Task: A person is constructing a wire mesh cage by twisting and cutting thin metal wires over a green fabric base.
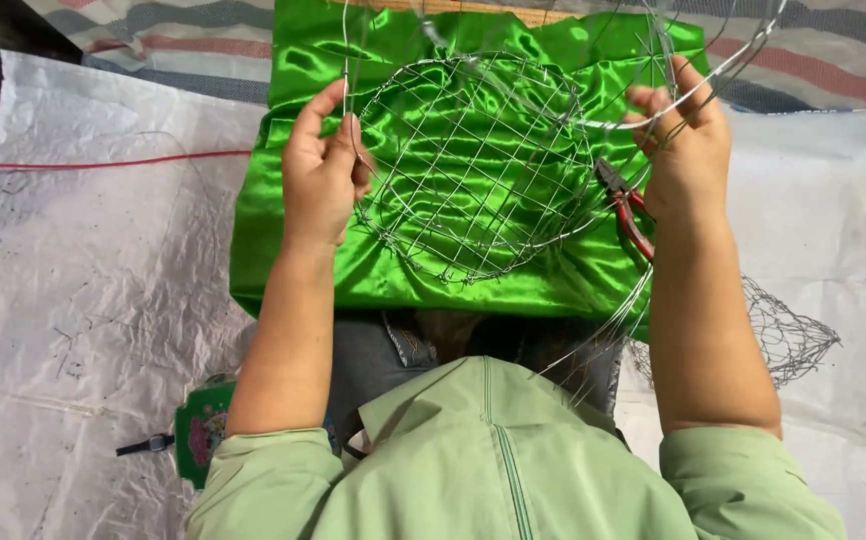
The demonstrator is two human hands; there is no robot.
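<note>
A round wire basket (478,165) is held over green cloth (293,250): left hand (321,175) fingers pinched on its rim, right hand (688,150) gripping wire and red-handled pliers (625,205).

a round basket frame of thin silver wire mesh (478,165) is held up above the green satin cloth, tilted so its circular gridded bottom faces the camera. the grid is made of crossing straight wires inside a twisted wire ring. thin upright wires rise from the ring toward 12 o'clock and meet a wider wire hoop at 1 o'clock. the frame is pinched at 9 o'clock and at 3 o'clock. loose wire strands trail off toward 5 o'clock.
</note>
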